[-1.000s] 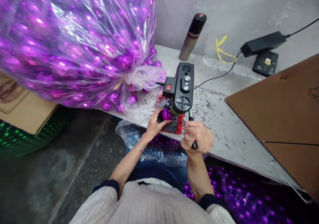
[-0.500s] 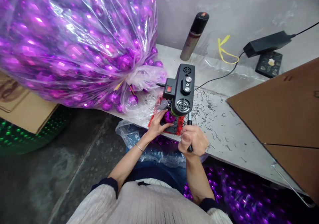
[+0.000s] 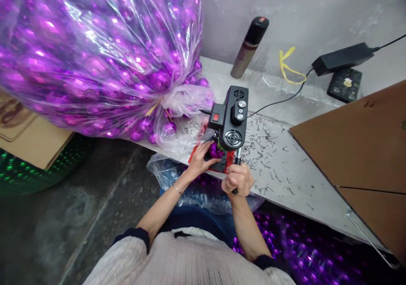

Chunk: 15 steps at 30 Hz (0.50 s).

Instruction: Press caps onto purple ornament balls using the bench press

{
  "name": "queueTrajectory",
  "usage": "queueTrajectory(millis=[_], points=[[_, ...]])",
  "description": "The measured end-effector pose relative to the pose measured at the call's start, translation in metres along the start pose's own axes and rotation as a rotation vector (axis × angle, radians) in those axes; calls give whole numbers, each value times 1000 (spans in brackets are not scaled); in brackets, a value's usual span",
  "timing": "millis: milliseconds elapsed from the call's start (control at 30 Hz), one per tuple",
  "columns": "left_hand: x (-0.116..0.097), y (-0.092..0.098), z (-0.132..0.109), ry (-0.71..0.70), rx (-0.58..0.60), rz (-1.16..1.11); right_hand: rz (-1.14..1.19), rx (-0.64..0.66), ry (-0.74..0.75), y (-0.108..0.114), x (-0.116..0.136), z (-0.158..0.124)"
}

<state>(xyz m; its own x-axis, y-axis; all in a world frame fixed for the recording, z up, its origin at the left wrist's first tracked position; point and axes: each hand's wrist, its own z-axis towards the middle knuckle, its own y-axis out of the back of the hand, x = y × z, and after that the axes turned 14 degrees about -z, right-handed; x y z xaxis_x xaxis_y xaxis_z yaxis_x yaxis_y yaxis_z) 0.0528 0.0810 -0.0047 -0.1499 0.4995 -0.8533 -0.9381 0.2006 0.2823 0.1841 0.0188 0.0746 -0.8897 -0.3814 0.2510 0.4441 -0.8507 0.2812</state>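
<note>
A small black bench drill press (image 3: 235,118) with a red switch stands on the worktop. Beneath its head sits a shiny purple ball ornament (image 3: 216,150). My left hand (image 3: 200,160) grips this ball from the left, its thumb in front and fingers behind. Wrapped in a fist, my right hand (image 3: 238,180) holds the black-ended lever (image 3: 238,154) at the machine's right side. A black and red base (image 3: 229,162) shows below the ball. The machine's head hides the spot where a bit would meet the ball.
A big clear bag of purple balls (image 3: 104,61) bulges over the left side. Dark shavings litter the worktop (image 3: 285,171). Behind stand a spray can (image 3: 249,47), a yellow tie (image 3: 290,67) and a power adapter (image 3: 344,58). A cardboard box (image 3: 358,137) borders the right.
My right hand has swung the lever a little to the left and toward my body. My left hand stays on the ball. The view has shifted slightly.
</note>
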Motion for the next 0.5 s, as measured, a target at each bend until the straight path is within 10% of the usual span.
queueTrajectory(millis=[500], points=[[7, -1, 5, -4, 5, -13, -16, -21, 96, -8, -3, 3]])
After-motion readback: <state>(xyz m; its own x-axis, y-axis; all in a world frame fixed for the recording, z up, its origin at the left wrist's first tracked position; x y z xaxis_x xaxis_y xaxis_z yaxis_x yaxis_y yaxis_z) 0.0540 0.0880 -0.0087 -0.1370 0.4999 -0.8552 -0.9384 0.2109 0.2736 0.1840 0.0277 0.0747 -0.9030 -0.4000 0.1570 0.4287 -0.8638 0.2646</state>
